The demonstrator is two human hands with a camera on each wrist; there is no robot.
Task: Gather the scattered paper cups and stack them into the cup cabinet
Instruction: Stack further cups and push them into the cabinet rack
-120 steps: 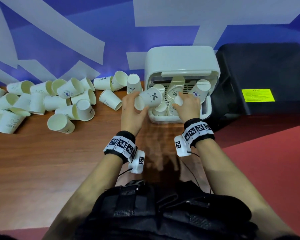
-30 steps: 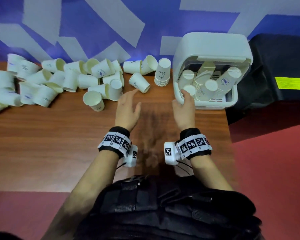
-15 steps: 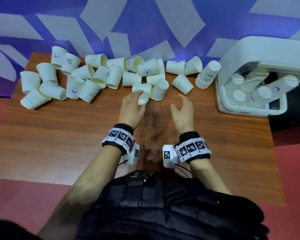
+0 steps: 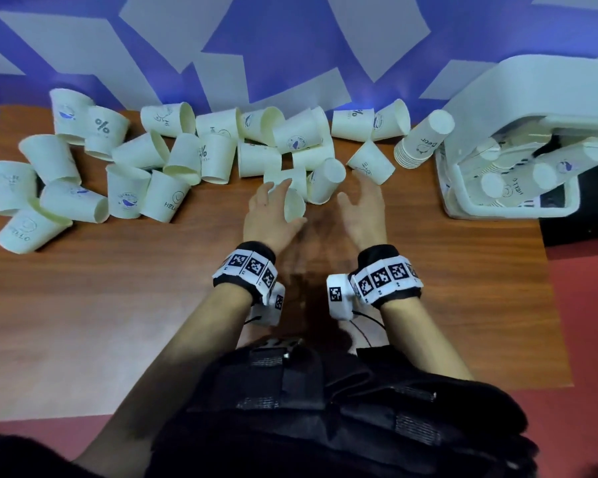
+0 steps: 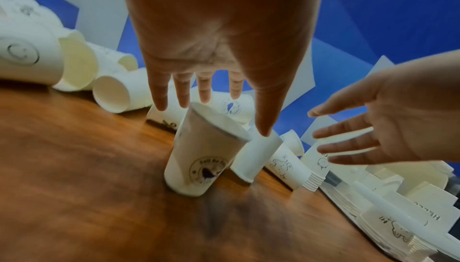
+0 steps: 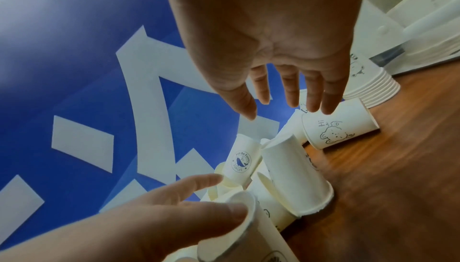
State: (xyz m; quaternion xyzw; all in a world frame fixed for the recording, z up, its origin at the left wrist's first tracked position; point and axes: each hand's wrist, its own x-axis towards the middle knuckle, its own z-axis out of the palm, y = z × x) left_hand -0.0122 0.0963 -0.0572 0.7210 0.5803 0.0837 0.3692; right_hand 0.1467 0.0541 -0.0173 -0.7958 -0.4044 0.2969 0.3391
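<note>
Many white paper cups lie scattered along the back of the wooden table. My left hand straddles the mouth of one tilted, mouth-up cup that rests on the table. In the left wrist view its fingers are straight behind the rim and the thumb touches the rim's near edge. My right hand hovers with straight, spread fingers beside an upside-down cup, holding nothing. The white cup cabinet stands at the right with several cup stacks inside.
An upside-down stack of cups leans beside the cabinet's left wall. A lying bear-print cup is just beyond my right fingertips. A blue and white wall backs the table. Bare wood lies between the cups and me.
Both hands have left the cabinet and come to the cup pile on its left. The left hand has drawn one cup a little toward me; the right hand has spread its fingers.
</note>
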